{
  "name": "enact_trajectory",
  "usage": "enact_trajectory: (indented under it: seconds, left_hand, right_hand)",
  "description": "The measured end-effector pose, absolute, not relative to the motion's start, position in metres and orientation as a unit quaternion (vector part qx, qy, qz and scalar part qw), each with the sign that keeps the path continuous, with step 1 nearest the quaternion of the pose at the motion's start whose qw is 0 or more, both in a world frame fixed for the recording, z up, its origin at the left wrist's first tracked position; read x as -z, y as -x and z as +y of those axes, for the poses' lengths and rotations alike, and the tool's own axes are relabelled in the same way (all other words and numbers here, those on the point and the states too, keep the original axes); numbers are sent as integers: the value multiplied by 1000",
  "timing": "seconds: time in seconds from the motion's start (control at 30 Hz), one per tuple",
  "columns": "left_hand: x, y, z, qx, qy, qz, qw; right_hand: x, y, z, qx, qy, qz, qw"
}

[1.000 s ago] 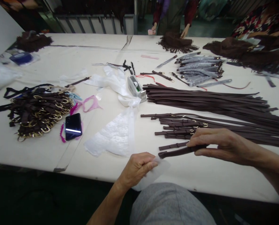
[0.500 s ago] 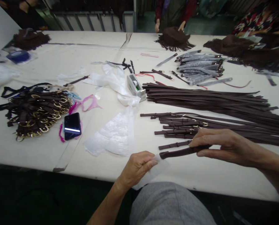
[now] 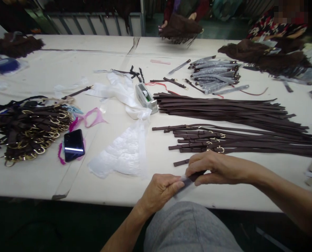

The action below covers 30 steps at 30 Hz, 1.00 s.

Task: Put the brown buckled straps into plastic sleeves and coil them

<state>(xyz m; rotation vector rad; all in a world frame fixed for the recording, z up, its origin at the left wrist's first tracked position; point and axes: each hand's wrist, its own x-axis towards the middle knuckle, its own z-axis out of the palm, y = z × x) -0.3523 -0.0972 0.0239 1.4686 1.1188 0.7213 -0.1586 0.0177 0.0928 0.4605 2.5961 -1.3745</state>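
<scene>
In the head view my left hand [image 3: 161,190] pinches a translucent plastic sleeve [image 3: 182,191] close to the table's front edge. A short dark brown strap [image 3: 198,174] is gripped between the thumb and fingers of my right hand [image 3: 216,168]. The strap's far end shows through the plastic, inside the sleeve; its near end is hidden under my right fingers. Just beyond my right hand lie several brown straps with gold buckles [image 3: 190,145], side by side. Behind them is a thick bundle of long brown straps [image 3: 219,109].
Plastic-wrapped straps [image 3: 213,75] are piled farther back. A tape dispenser [image 3: 146,98] stands mid-table beside white plastic sleeves [image 3: 121,152]. To the left are a phone [image 3: 74,145] and a heap of buckled straps [image 3: 27,129]. Across the table, a person's hands hold a fringed brown item [image 3: 181,29].
My right hand has moved left and brought the strap into the sleeve, so both hands are now close together. Across the table, the other person has lifted the fringed item.
</scene>
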Motion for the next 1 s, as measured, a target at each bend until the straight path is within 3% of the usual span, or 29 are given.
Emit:
enact_trajectory:
  seconds: [0.2, 0.5, 0.8, 1.0]
  left_hand:
    - [-11, 347, -106, -341, -567, 547, 514]
    - [-7, 342, -106, -327, -638, 518, 466]
    - [-14, 337, -106, -306, -638, 513, 486]
    - [-15, 334, -105, -326, -610, 545, 474]
  right_hand:
    - [-86, 155, 22, 449, -220, 862, 89]
    - [-80, 156, 24, 457, -188, 865, 87]
    - [-88, 162, 14, 463, -171, 865, 94]
    - [-78, 164, 10, 436, -235, 864, 90]
